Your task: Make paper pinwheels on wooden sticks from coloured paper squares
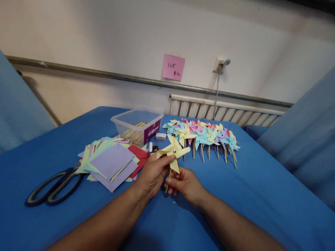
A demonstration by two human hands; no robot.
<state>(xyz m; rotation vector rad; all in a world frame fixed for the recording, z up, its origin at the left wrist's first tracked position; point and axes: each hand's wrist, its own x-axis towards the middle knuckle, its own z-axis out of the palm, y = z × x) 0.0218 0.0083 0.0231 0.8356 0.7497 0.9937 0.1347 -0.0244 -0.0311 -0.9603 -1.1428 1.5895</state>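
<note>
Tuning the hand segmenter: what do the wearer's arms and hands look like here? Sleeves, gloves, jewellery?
Left hand and right hand are bare: no gloves, no rings showing. Left forearm and right forearm are bare down to the bottom edge of the view; no sleeve, watch, bracelet, tape or marking is visible.

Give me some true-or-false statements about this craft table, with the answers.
1. The left hand and right hand both hold the yellow pinwheel. True.
2. The scissors are in a hand. False: they lie on the blue table, beside the paper squares.
3. Finished pinwheels lie in a row beyond the hands. True.
4. The plastic box is lidded. False: it stands open.
5. The wall note is green. False: it is pink.
</note>
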